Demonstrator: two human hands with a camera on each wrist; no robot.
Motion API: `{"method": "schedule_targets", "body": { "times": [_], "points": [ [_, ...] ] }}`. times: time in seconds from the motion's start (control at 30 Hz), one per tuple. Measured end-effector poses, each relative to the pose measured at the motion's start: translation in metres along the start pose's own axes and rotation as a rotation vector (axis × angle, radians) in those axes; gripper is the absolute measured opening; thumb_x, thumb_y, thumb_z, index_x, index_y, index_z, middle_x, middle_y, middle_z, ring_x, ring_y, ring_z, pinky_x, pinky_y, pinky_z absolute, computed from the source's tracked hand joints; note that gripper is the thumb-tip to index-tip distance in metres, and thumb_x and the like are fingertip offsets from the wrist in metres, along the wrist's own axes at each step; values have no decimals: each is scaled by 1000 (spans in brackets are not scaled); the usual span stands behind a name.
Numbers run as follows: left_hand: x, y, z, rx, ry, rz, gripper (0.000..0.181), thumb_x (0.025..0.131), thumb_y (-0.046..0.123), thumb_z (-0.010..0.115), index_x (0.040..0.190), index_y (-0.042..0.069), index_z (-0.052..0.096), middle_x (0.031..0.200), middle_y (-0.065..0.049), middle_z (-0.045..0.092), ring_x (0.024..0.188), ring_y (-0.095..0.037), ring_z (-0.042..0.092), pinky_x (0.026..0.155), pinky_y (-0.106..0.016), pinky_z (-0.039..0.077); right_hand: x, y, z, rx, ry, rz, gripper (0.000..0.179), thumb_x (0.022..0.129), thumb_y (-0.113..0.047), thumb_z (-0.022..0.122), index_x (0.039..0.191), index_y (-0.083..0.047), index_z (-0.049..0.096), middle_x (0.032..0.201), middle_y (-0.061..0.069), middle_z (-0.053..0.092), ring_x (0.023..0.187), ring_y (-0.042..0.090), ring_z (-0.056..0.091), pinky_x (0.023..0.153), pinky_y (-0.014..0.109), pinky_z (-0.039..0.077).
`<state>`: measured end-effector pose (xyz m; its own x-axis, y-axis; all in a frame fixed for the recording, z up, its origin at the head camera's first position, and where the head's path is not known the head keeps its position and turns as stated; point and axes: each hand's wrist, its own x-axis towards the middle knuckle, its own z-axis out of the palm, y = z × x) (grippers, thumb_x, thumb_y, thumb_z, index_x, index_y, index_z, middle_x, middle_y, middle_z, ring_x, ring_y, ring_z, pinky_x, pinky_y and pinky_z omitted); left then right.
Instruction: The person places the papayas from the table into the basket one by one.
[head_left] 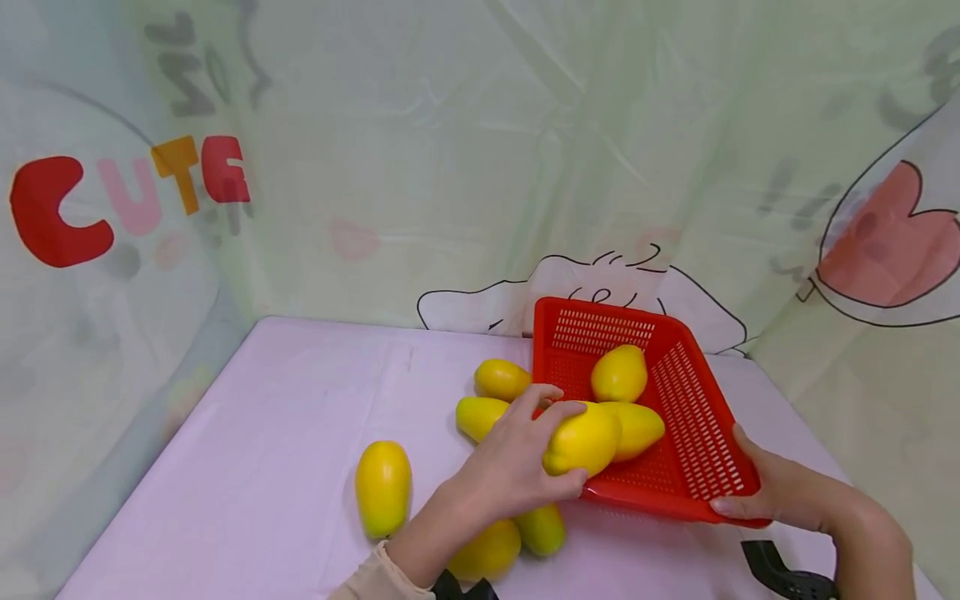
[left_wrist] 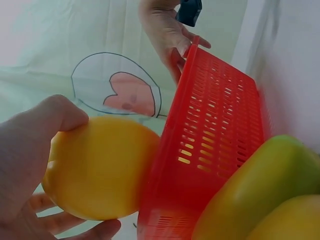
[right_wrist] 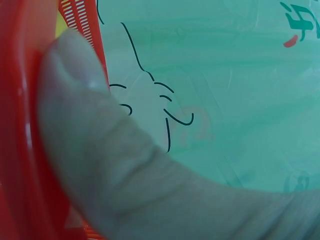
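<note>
My left hand (head_left: 517, 458) grips a yellow mango (head_left: 583, 440) at the left front rim of a red plastic basket (head_left: 701, 408). In the left wrist view that mango (left_wrist: 102, 167) overlaps the basket's edge, with the thumb on one side and the fingers beneath. Two more mangoes show inside the basket, one toward the back (head_left: 620, 374) and one behind the held fruit (head_left: 639, 429). My right hand (head_left: 787, 487) holds the basket's right front corner, thumb over the rim. The basket tilts. Up close in the right wrist view, the thumb (right_wrist: 100, 145) presses along the red rim.
Several mangoes lie on the pale tabletop (head_left: 300, 400): one alone at the left (head_left: 383, 489), others left of the basket (head_left: 501, 379) and below my left wrist (head_left: 487, 552). A printed curtain (head_left: 420, 150) hangs behind the table. A black strap (head_left: 787, 573) shows near my right forearm.
</note>
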<state>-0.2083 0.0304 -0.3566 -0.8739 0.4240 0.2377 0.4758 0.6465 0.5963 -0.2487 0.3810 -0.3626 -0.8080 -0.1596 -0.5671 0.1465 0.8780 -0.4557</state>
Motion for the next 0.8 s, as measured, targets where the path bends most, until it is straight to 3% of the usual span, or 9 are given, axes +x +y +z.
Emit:
{"method": "schedule_targets", "body": {
  "times": [0.27, 0.47, 0.8],
  "points": [
    [-1, 2, -7, -14, 35, 68, 57, 83, 40, 67, 133, 24, 45, 130, 9, 48, 113, -8, 49, 98, -27, 46, -1, -1, 0, 0, -5, -15, 118, 83, -50, 65, 143, 3, -21, 141, 41, 17, 113, 46, 37, 80, 44, 56],
    [-1, 1, -10, 8, 74, 95, 51, 85, 46, 67, 131, 28, 54, 126, 8, 52, 110, -10, 54, 96, -28, 47, 0, -1, -1, -13, -11, -18, 117, 83, -51, 64, 143, 5, -21, 140, 41, 18, 112, 48, 36, 80, 45, 56],
    [1, 0, -3, 146, 22, 114, 58, 87, 48, 61, 140, 33, 46, 140, 5, 47, 122, -14, 51, 99, -34, 47, 3, 2, -1, -3, -11, -5, 119, 82, -51, 66, 144, 4, -20, 141, 41, 17, 112, 48, 36, 78, 44, 56]
  ]
}}
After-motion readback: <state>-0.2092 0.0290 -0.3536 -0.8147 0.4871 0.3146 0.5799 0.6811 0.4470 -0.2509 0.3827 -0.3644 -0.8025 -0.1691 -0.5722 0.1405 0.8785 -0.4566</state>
